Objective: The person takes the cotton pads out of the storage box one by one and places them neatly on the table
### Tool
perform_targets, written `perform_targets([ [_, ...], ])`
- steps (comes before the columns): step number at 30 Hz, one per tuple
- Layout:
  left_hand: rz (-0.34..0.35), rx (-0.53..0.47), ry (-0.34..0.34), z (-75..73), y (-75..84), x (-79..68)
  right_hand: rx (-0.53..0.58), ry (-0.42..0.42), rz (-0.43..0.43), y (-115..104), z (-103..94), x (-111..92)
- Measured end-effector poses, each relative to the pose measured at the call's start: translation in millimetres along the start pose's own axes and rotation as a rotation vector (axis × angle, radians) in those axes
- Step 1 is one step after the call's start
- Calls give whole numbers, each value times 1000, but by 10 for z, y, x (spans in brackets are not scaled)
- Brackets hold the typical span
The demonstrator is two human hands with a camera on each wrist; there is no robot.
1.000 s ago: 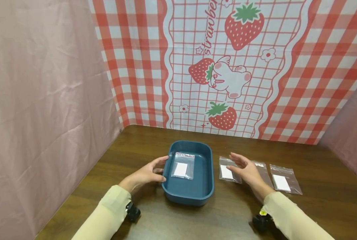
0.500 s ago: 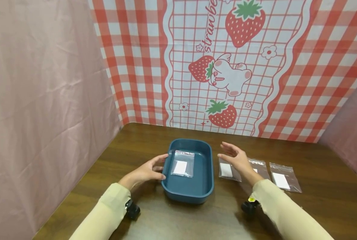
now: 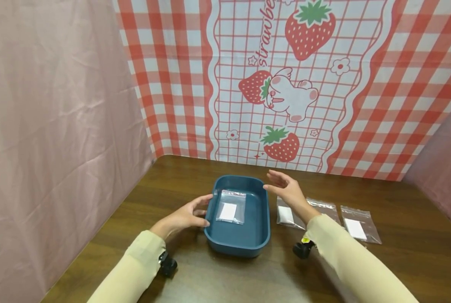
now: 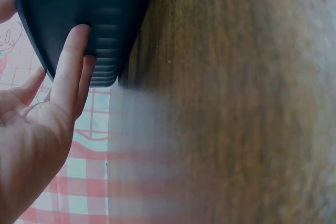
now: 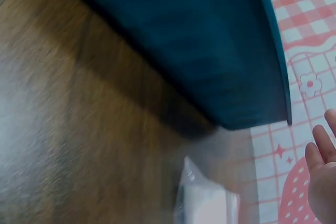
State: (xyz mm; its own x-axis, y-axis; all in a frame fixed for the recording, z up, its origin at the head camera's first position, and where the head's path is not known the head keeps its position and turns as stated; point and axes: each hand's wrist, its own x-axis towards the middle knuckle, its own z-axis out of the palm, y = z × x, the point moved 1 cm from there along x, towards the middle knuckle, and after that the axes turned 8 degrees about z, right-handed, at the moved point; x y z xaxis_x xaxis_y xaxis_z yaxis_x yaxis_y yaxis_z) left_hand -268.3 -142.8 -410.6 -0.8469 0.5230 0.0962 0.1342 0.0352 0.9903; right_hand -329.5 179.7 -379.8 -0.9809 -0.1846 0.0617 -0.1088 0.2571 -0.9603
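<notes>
A blue rectangular bin (image 3: 256, 225) stands on the table with one clear zip bag (image 3: 237, 205) inside, a white rectangle showing in it. My left hand (image 3: 181, 219) rests at the bin's left side, fingertips against the outer wall in the left wrist view and thumb near the rim. Beyond the far right corner of the bin, my right hand (image 3: 289, 193) hovers with loosely extended fingers, holding nothing. Three more clear bags lie right of the bin: a near one (image 3: 285, 214), a middle one (image 3: 327, 207) partly covered by my right wrist, and a far right one (image 3: 356, 227).
The brown wooden table (image 3: 210, 282) ends at a checked strawberry-print cloth (image 3: 229, 118) at the back. A pink curtain (image 3: 66, 126) hangs on the left, another on the right. Black wrist cameras sit under both sleeves.
My right hand has moved left and away from me, from over the nearest bag to beside the bin's far right corner, uncovering part of the middle bag. My left hand stays at the bin.
</notes>
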Motion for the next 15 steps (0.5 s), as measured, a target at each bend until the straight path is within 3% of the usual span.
perform_targets([
  [15,22,-19,-8,-10,-10,-5,14,-64,-41,-384,415,216],
])
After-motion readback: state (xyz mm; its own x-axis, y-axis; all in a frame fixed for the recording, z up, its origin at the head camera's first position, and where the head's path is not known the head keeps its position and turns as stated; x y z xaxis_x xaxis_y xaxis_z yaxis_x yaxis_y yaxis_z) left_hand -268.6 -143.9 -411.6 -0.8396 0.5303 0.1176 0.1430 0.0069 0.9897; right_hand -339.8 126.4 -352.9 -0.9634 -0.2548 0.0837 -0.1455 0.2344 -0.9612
